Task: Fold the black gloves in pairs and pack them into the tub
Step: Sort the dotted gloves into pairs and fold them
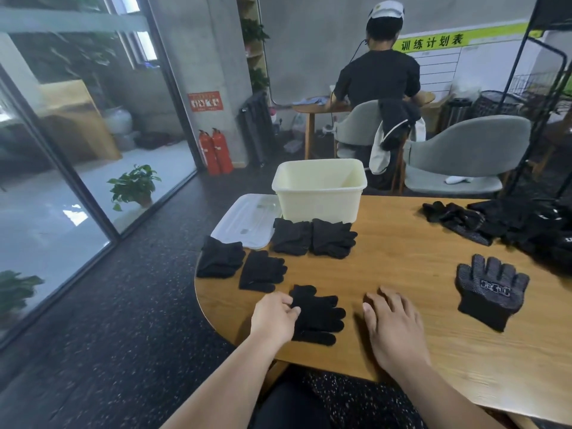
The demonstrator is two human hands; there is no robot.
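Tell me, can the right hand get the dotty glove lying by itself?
Probably yes. The right hand lies flat on the table, and only bare wood separates it from the dotted glove.

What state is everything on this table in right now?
tub, open, upright, no gloves visible inside
lid, off, flat beside tub
folded pairs, four, lying on table, unpacked
nearest pair, folded, unpacked
single glove, flat, unfolded, dotted side up
glove pile, loose, unfolded
left hand, pinches nearest pair's edge
right hand, open, flat on table
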